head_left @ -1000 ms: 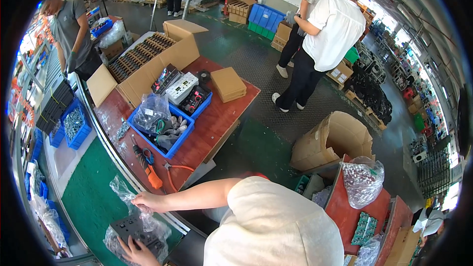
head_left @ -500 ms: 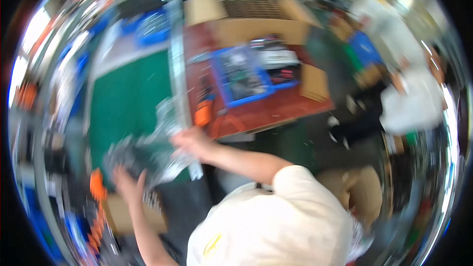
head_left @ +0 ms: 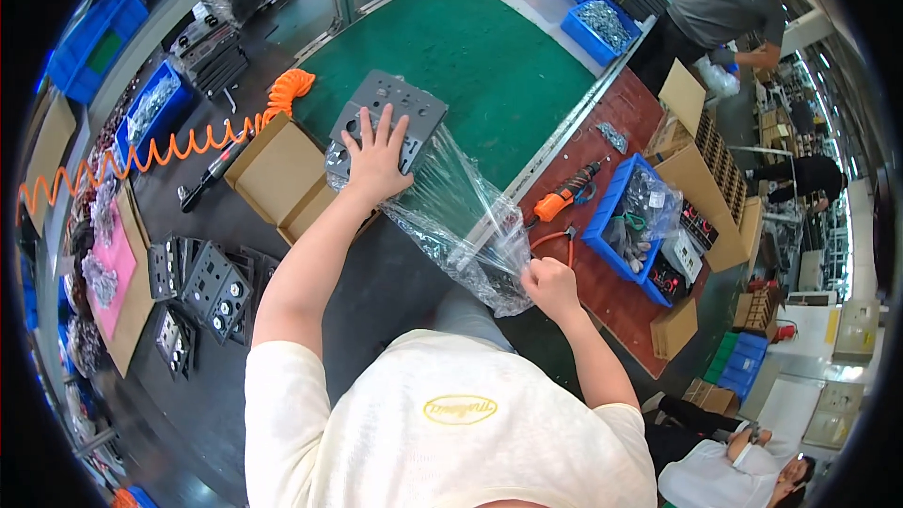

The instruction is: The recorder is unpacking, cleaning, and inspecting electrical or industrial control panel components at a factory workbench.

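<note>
A dark grey perforated metal plate (head_left: 423, 113) lies on the green mat (head_left: 508, 85), partly out of a clear plastic bag (head_left: 470, 235). My left hand (head_left: 376, 155) is open, fingers spread flat on the plate. The bag stretches from beneath the plate down to the right, where my right hand (head_left: 550, 284) is closed on its crumpled end. An open shallow cardboard box (head_left: 259, 169) is just left of the plate on the dark table (head_left: 216, 395).
Stacked black plates (head_left: 212, 292) and an orange coiled hose (head_left: 282, 94) are at left. On the red bench (head_left: 607, 320) at right are a power tool (head_left: 555, 198), blue bins (head_left: 611, 226) and cartons (head_left: 705, 207). A worker (head_left: 724, 19) stands beyond; other people are at lower right.
The view has turned toward the green mat. My right hand has drawn the bag out to the right, stretching it and baring more of the plate under my left hand.
</note>
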Demonstrator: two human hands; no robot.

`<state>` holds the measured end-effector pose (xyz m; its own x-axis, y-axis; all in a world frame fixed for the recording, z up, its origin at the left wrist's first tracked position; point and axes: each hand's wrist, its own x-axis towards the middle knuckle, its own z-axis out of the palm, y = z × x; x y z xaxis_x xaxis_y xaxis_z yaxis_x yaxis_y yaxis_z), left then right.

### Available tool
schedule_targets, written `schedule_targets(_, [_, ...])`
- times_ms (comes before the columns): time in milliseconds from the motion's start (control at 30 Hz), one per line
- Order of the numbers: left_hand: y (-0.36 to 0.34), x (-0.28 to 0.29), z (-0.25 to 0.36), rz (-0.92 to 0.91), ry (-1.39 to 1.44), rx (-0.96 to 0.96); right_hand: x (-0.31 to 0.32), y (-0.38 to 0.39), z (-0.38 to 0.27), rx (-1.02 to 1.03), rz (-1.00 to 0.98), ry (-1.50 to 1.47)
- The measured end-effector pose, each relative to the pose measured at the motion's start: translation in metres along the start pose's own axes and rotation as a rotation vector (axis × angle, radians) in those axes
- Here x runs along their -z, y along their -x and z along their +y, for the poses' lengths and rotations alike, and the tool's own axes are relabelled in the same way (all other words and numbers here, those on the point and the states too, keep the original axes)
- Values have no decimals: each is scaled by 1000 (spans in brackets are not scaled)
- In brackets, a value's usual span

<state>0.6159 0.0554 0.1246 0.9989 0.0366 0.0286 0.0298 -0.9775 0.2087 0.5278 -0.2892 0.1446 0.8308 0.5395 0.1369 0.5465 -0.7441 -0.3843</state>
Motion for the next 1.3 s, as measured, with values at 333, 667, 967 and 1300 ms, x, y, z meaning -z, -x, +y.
schedule_targets(333, [-7,9,-19,149,248,-51,-46,-63,171,-765,280,-408])
schedule_targets(667, [-14,-5,-94,33,579,406,-70,-165,10,-235,321,-452])
schedule_targets(967, [-23,8,-54,94,470,397,-123,-231,-28,-201,0,-1348])
schedule_targets(1300, [6,-54,42,210,816,390,-75,-255,64,-171,-135,-1109])
